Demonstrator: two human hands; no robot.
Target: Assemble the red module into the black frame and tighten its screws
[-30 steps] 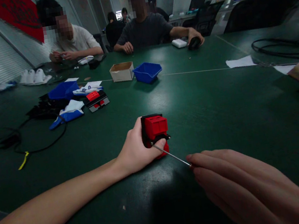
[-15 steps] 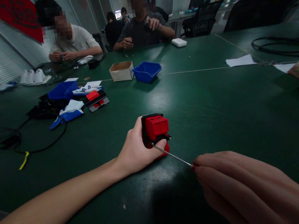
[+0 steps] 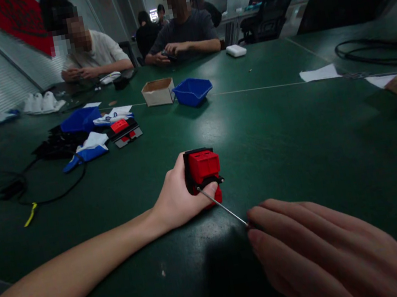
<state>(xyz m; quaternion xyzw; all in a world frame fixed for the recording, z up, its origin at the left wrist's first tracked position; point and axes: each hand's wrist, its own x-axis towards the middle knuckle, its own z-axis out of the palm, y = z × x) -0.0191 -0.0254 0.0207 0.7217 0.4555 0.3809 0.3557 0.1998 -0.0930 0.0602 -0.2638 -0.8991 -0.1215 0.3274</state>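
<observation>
"Which step, by the look of it?"

"Screw work, most likely: turning, or lining up to turn, a small fastener (image 3: pixel 198 189) at the black edge of the red-and-black block (image 3: pixel 204 164). Can't tell tightening from loosening."

"And the block, where exactly?"

"In the left hand (image 3: pixel 176 195), over the near part of the green table (image 3: pixel 279 155). Can't tell whether resting on it or held just clear."

"Grip on that side?"

"Wrapped snugly round the block, thumb across the front just below the black edge, fingers mostly hidden behind."

"Right hand (image 3: pixel 325 249)?"

"Pinched together on the near end of a slim metal driver (image 3: pixel 226 208), handle hidden inside the fingers. Slanting up and leftward past the left thumb, tip touching the fastener or just beside it; too small to tell."

"Next move calling for what?"

"Probably a squarely seated tip, light forward pressure, a twist from the fingertips, and a firm brace from the left hand. Possible trouble: slipping off toward that thumb, so near the metal."

"Any other fastener?"

"Apparently a second one (image 3: pixel 222 180), at the right end of the same edge, with no tool on it."
</observation>
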